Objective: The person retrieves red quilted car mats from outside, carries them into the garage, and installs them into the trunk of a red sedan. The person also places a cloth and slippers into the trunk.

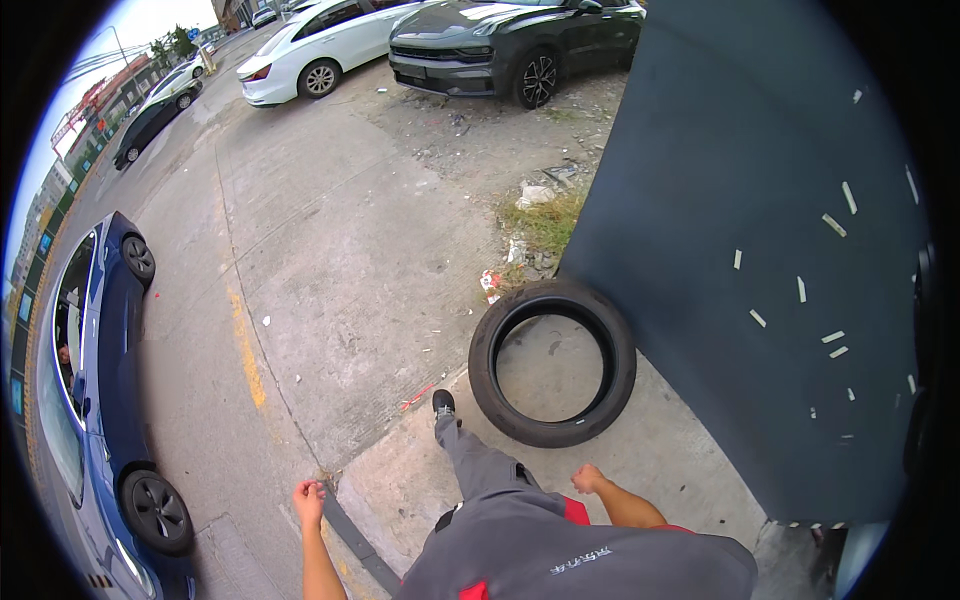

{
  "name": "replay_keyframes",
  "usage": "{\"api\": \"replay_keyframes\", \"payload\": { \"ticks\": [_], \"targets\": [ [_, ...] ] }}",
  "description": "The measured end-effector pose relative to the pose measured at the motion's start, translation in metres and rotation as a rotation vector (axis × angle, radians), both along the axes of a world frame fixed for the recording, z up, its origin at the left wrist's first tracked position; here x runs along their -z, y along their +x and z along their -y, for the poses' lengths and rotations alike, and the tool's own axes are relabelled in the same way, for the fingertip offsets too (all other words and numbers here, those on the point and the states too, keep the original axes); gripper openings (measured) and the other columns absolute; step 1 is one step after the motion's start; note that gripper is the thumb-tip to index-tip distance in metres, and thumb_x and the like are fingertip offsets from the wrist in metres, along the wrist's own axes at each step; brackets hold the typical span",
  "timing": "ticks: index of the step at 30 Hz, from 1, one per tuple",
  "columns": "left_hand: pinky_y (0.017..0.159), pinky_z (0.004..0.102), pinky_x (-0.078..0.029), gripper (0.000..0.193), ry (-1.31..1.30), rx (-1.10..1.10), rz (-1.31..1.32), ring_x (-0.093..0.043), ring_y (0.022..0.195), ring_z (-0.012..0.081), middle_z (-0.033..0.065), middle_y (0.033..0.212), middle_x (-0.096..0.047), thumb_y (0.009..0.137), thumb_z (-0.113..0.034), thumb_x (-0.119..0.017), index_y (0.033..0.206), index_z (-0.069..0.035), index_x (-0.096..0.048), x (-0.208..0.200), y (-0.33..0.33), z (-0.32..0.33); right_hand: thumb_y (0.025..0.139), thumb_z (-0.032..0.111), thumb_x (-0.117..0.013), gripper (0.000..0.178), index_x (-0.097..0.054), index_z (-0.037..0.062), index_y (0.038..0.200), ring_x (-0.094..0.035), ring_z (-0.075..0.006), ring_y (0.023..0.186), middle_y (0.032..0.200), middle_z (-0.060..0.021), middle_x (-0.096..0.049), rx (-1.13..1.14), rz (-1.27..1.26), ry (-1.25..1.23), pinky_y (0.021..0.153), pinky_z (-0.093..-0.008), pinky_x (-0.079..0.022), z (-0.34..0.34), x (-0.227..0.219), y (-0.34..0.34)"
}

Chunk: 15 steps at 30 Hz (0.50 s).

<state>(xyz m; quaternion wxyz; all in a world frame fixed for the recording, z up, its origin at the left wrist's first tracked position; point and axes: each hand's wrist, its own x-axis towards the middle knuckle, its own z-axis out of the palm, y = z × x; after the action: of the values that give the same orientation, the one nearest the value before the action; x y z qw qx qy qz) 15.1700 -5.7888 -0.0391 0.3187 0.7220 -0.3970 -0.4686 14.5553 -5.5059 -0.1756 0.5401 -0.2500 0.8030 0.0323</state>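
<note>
A black car tyre (pixel 487 365) without a wheel lies flat on the concrete ahead of me, against the foot of a dark wall panel. Out to my left, my left hand (pixel 310 499) hangs over the pavement with its fingers curled in; no object shows in it. My right hand (pixel 588 478) is closed in a loose fist beside my body, just behind the near edge of the tyre and apart from it. Neither hand touches anything. One dark shoe (pixel 443 402) steps forward to the left of the tyre.
The dark grey wall (pixel 740 200) with pale tape strips bounds the right side. A blue car (pixel 115 350) stands at the left, a white car (pixel 330 45) and a dark grey car (pixel 470 50) at the back. Weeds (pixel 545 225) and litter lie along the wall.
</note>
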Motion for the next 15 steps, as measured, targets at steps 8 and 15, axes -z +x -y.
{"api": "replay_keyframes", "payload": {
  "ticks": [8, 15],
  "targets": [
    [0.058, 0.0287, -0.052, 0.013, 0.138, 0.285, -0.010, -0.062, 0.071, 0.0180, 0.0130, 0.084, -0.064, 0.086, -0.005, -0.051, 0.094, 0.004, -0.057, 0.037, -0.061, 0.268, 0.081, 0.021, -0.054, 0.020, -0.064, 0.0039, 0.081, -0.061, -0.0164, 0.055, 0.069, -0.0070, -0.065, 0.239, 0.037, -0.138, 0.050, -0.0319, -0.049, 0.333, -0.018, -0.014],
    [0.051, 0.0298, -0.051, 0.013, 0.624, 0.293, 0.178, -0.062, 0.064, 0.0186, 0.0142, 0.078, -0.064, 0.083, -0.006, -0.052, 0.091, 0.004, -0.056, 0.113, -0.066, 0.402, 0.085, 0.006, -0.049, 0.015, -0.059, 0.0019, 0.095, -0.059, -0.0127, 0.062, 0.080, -0.0066, -0.063, 0.616, 0.249, -0.873, 0.054, -0.0261, -0.047, 0.641, -0.128, -0.043]
  ]
}}
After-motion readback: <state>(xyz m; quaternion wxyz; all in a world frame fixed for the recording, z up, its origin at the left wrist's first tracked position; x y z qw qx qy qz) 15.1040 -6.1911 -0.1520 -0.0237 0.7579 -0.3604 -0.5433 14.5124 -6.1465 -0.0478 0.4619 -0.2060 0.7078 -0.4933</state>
